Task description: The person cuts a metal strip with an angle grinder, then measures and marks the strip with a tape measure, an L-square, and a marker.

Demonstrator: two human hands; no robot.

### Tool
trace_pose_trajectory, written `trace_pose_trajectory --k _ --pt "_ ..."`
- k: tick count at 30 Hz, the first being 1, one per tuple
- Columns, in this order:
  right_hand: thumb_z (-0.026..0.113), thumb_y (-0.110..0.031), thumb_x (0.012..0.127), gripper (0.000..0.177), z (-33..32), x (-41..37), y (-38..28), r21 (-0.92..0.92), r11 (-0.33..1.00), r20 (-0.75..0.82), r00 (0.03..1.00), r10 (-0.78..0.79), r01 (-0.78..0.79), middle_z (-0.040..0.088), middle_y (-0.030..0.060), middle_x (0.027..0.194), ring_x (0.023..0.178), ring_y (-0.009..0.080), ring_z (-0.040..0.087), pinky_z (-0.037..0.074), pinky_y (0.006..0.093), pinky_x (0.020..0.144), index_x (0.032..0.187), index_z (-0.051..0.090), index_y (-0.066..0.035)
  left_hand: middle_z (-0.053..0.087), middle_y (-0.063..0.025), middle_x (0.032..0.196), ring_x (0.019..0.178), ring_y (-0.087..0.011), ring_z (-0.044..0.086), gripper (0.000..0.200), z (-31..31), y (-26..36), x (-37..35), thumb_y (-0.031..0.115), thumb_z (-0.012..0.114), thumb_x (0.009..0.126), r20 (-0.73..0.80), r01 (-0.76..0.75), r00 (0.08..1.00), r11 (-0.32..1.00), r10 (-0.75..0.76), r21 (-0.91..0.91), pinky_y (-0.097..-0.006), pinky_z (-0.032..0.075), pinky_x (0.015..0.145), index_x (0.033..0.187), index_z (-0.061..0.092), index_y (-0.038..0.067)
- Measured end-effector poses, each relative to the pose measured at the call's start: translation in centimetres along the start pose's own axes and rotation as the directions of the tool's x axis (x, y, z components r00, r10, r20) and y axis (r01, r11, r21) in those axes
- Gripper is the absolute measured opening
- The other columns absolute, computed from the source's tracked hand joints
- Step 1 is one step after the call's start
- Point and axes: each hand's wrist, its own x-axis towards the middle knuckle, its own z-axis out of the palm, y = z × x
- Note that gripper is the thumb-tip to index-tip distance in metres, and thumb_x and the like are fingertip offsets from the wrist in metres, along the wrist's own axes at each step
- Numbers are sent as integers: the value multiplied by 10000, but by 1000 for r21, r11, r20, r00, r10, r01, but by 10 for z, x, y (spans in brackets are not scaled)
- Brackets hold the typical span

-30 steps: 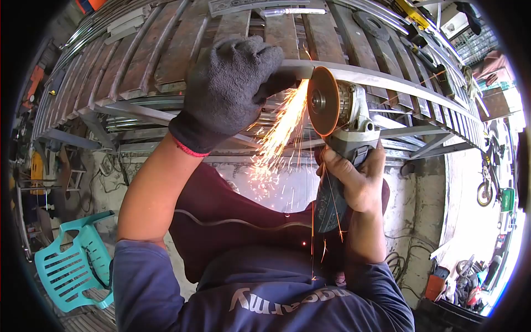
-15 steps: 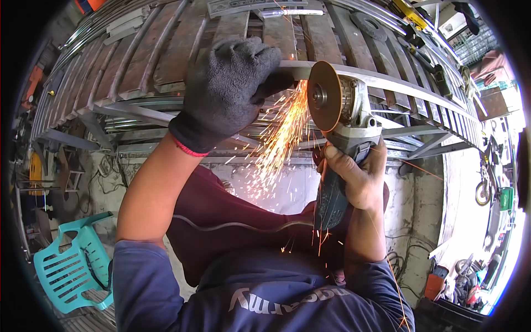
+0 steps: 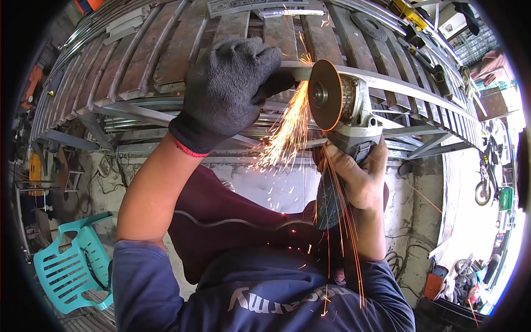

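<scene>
My left hand [image 3: 229, 91], in a dark grey work glove, is closed around the near end of a long metal bar [image 3: 412, 87] lying across the slatted bench. Bare, my right hand [image 3: 357, 169] grips the body of an angle grinder [image 3: 354, 124]. The grinder's thin brown disc [image 3: 325, 95] stands upright against the bar, just right of the glove. A bright stream of sparks [image 3: 287, 130] sprays down and left from the contact. Thinner streaks fall past my right hand toward my shirt.
The bench [image 3: 171, 55] has metal slats with gaps. On it lie a white marker [image 3: 293, 13] and a loose grinding disc [image 3: 369, 26]. A green plastic chair [image 3: 74, 263] stands at lower left. Cables [image 3: 409, 260] run along the floor at right.
The spark stream has shifted shape, and more long streaks now fall past my right hand onto my shirt. Both hands and the grinder stay almost in place.
</scene>
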Motion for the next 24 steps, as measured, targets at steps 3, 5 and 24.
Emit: trace_pose_trajectory --k 3,5,24 --pt "863 -7 990 551 -1 -1 -2 1 1000 5 1000 18 -18 785 93 1231 1027 138 741 617 316 924 1462 580 35 729 -97 1413 1259 -386 711 511 0 0 0 210 901 927 9 9 1000 1000 -9 6 -522 575 1086 1413 762 140" --pt "860 -5 992 542 -1 -1 2 -37 998 -3 999 -52 52 785 92 1237 1030 137 740 616 314 928 1457 582 36 729 -96 1409 1258 -385 710 507 -1 0 0 212 905 926 17 12 1000 1000 -12 11 -521 575 1085 1408 763 141" --pt "911 -34 938 771 -22 -26 -3 157 985 -30 997 72 -67 754 109 1259 1038 174 736 629 335 896 1583 500 63 780 -135 1134 1066 -349 758 208 -28 23 32 143 859 1007 120 214 974 947 -190 -241 -456 595 929 1204 823 88"
